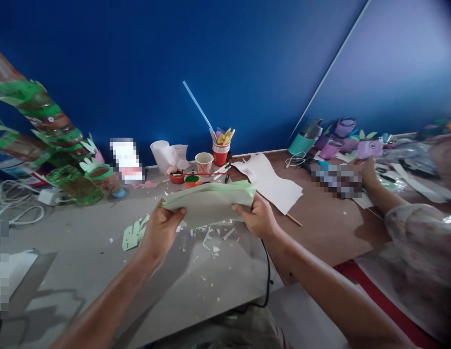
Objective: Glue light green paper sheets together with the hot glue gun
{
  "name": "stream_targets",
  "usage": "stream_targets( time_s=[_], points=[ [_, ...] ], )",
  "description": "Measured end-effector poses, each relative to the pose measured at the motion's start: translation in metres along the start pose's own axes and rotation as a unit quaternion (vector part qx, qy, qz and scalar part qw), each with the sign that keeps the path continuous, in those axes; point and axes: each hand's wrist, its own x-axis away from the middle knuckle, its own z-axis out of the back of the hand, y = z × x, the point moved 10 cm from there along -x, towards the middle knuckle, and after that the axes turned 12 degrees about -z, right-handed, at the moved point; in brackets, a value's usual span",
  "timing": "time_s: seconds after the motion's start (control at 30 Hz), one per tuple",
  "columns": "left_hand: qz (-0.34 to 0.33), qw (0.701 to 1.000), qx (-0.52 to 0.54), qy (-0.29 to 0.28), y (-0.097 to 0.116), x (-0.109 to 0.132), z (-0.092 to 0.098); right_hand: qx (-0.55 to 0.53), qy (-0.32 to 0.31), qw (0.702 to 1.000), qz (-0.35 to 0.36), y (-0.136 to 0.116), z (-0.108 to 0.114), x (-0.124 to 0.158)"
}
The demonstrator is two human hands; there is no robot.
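I am holding a stack of pale green paper sheets (pixel 210 203) between both hands: my left hand (pixel 160 231) is pinching its left end, thumb on top, and my right hand (pixel 258 216) is gripping its right end, fingers curled underneath. The stack is hanging just above the grey worktop (pixel 83 232), over a scatter of paper scraps (pixel 210 240). As I judge it, I am squaring up or sorting the sheets; any next move is calling for an even grip at both ends so they are not slipping apart. The stack's long axis is running left to right between my hands, its flat face tilting toward me and sagging a little in the middle. Beyond it, paint pots (pixel 185 179) and an orange cup of tools (pixel 221 152) are standing near the blue wall. At the right, another person's hand (pixel 368 172) is working well apart.
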Motion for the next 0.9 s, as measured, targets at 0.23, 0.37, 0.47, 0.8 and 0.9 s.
stream_targets(
  time_s=[0.23,0.37,0.47,0.8,0.9],
  points=[
    [0.028,0.998,-0.043,0.025,-0.024,0.004,0.018,-0.007,0.006,0.997,-0.076,0.023,-0.012,-0.004],
    [-0.021,0.996,-0.006,0.083,-0.015,-0.003,0.030,-0.022,0.010,0.998,-0.052,0.005,-0.013,-0.006],
    [-0.026,0.996,-0.022,0.083,-0.013,-0.003,0.029,-0.024,0.022,0.998,-0.047,0.005,-0.014,-0.006],
    [-0.003,0.997,-0.066,0.042,-0.014,0.003,0.019,-0.077,0.014,0.993,-0.083,0.020,-0.023,-0.006],
    [0.007,0.996,-0.067,0.051,-0.015,0.006,0.027,-0.099,0.005,0.989,-0.106,0.019,-0.024,-0.004]
  ],
)
